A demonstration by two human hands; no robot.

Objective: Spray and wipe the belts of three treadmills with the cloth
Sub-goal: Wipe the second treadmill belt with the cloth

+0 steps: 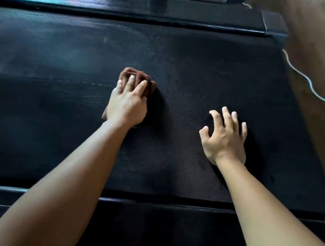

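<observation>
The left hand [127, 106] lies on top of a bunched brown cloth [137, 77], fingers nearly straight and slightly apart, pressing it onto the black treadmill belt [190, 63] near the belt's middle. To its right, apart from the cloth, the right hand [225, 138] holds nothing, fingers spread and bent with the tips on the belt. A white cord [303, 76] lies on the brown floor [318, 28] at far right.

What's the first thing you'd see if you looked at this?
A big black treadmill belt fills the view. In the middle, the left hand presses a bunched brown cloth onto it, while the right hand rests beside it, fingers spread. A white cord loops on the floor at the right.
</observation>
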